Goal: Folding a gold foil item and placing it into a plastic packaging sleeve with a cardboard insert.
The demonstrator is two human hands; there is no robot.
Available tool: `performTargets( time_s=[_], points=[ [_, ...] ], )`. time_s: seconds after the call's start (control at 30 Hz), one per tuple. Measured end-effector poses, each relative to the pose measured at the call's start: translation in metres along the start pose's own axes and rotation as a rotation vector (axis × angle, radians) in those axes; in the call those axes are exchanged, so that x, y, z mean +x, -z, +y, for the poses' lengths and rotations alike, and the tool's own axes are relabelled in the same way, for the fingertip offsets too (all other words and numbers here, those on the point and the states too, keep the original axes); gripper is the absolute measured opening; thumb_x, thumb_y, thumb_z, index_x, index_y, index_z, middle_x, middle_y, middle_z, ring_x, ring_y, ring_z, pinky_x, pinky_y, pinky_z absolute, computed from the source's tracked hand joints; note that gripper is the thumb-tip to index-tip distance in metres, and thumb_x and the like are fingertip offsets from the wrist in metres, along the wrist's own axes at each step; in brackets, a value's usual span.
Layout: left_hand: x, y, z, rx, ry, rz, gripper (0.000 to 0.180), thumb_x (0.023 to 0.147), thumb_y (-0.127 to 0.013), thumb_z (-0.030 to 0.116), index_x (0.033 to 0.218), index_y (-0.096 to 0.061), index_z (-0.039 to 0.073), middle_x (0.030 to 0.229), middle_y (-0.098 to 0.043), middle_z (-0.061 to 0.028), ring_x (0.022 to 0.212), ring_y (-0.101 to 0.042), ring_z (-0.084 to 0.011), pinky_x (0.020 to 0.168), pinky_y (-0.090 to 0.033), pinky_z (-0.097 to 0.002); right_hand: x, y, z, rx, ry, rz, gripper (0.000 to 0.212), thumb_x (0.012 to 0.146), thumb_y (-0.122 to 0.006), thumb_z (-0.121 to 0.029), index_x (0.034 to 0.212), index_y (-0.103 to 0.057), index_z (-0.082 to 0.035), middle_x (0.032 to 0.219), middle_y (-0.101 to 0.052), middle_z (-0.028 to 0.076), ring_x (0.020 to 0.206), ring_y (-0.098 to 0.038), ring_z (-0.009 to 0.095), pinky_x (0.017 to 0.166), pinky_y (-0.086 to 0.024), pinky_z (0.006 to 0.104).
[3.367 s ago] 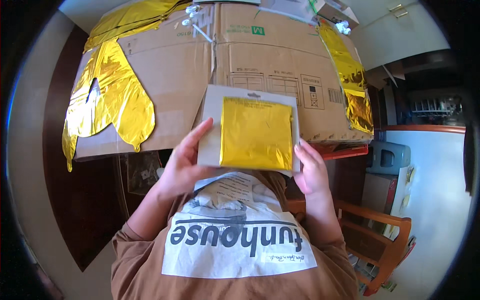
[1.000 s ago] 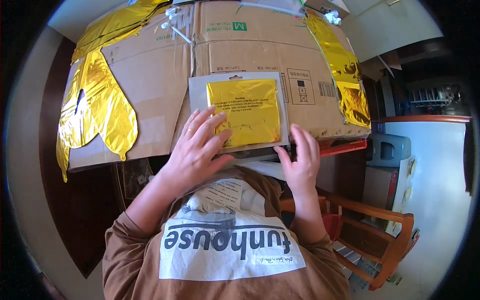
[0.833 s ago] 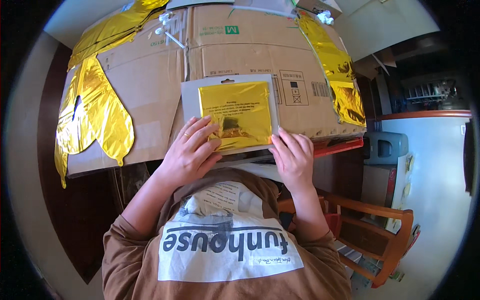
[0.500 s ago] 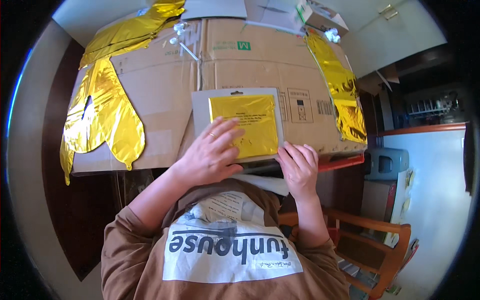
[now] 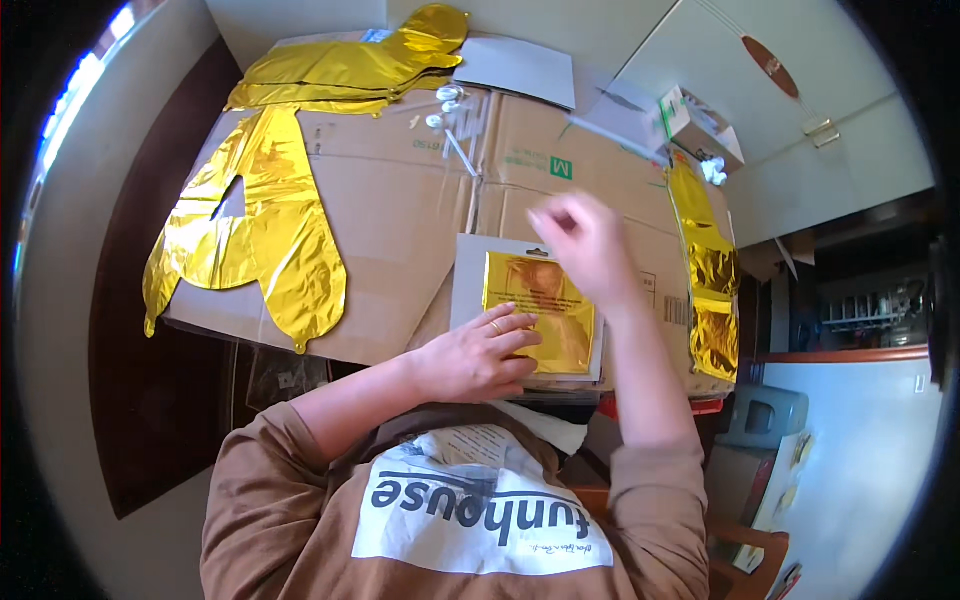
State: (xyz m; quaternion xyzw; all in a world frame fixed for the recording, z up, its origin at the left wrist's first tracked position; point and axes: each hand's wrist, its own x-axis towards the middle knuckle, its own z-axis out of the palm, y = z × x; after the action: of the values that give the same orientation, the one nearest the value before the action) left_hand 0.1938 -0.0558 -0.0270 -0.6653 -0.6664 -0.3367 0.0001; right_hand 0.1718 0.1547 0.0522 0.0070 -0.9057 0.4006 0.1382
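Observation:
A flat gold foil packet (image 5: 550, 340) on a grey card with a hanger slot lies near the front edge of the cardboard. My left hand (image 5: 480, 355) rests on its left side, fingers stretched over the foil, holding nothing that I can see. My right hand (image 5: 585, 245) is raised above the packet's upper right corner, smeared by motion. Its fingers look curled, but what is in them, if anything, cannot be made out. To the left, an uninflated gold foil balloon (image 5: 290, 225) shaped like a letter A lies flat, its lower tips at the cardboard's front edge.
Large flattened cardboard (image 5: 395, 210) covers the table. More gold foil (image 5: 340, 70) lies at the back left, and another gold piece (image 5: 713, 330) along the right edge. A thin white stick (image 5: 460, 153), small white scraps (image 5: 435, 121), a grey card (image 5: 515, 70) and an open box (image 5: 700, 125) sit farther back.
My right hand has left the packet's lower right corner and risen up and away over its upper right. My left hand stays on the packet. The whole view has shifted.

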Motion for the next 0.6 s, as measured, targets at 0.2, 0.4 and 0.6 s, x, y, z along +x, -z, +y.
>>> performTargets(
  time_s=[0.2, 0.4, 0.6],
  points=[
    [0.001, 0.001, -0.002, 0.004, -0.01, 0.03, 0.034, 0.083, -0.077, 0.026, 0.111, -0.066, 0.01, 0.131, -0.057, -0.0139, 0.135, -0.049, -0.0354, 0.116, -0.035, -0.0575, 0.102, -0.116, 0.015, -0.571, -0.125, 0.023, 0.034, 0.076, -0.075, -0.03, 0.095, -0.073, -0.002, 0.092, -0.072, 0.018, 0.086, -0.07, 0.038, 0.078, -0.056, 0.0442],
    [0.003, -0.006, -0.002, 0.039, -0.033, 0.061, 0.028, 0.081, -0.078, 0.023, 0.101, -0.066, 0.008, 0.129, -0.061, -0.0162, 0.133, -0.053, -0.0375, 0.116, -0.036, -0.0583, 0.055, -0.049, 0.008, -0.353, -0.216, -0.015, 0.025, 0.077, -0.074, -0.023, 0.084, -0.071, 0.001, 0.081, -0.072, 0.016, 0.079, -0.072, 0.029, 0.075, -0.057, 0.0408],
    [0.002, -0.006, 0.009, 0.139, -0.01, 0.112, 0.018, 0.081, -0.075, 0.012, 0.091, -0.062, 0.005, 0.121, -0.067, -0.0173, 0.123, -0.062, -0.0371, 0.111, -0.043, -0.0553, -0.136, 0.074, 0.008, 0.057, -0.317, 0.175, 0.007, 0.09, -0.071, -0.004, 0.093, -0.066, -0.002, 0.076, -0.067, 0.001, 0.069, -0.062, 0.006, 0.064, -0.052, 0.025]
  ],
)
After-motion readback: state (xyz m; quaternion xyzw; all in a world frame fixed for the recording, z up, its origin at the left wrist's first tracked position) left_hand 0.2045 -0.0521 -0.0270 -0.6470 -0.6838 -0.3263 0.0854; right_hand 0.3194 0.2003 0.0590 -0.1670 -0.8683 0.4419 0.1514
